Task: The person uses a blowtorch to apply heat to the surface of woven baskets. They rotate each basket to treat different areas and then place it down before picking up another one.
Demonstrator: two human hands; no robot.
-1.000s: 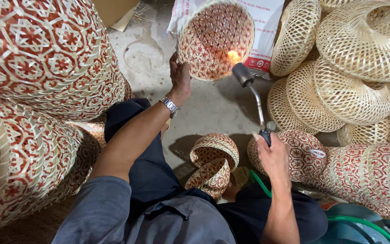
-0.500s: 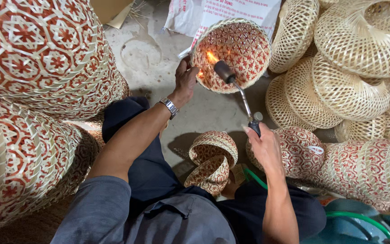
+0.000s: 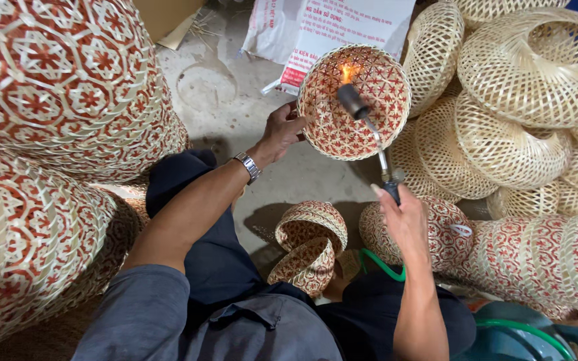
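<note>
My left hand (image 3: 280, 136) grips the rim of a round woven basket (image 3: 329, 117) with a red and cream star pattern, held up with its hollow facing me. My right hand (image 3: 404, 220) holds the handle of a gas torch (image 3: 370, 130). The torch's dark nozzle points into the basket and a small orange flame (image 3: 347, 71) burns against the upper inside weave. A green hose (image 3: 381, 265) runs down from my right hand. Two small red-patterned baskets (image 3: 309, 246) rest between my knees.
Big stacks of red-patterned baskets (image 3: 55, 100) fill the left side. Plain pale woven baskets (image 3: 516, 100) pile up on the right, above a row of patterned ones (image 3: 536, 257). A white printed sack (image 3: 322, 27) lies on the concrete floor (image 3: 222, 93) ahead.
The basket has turned in my left hand, and the torch flame has shifted from its right edge to the upper inside. My right hand has followed.
</note>
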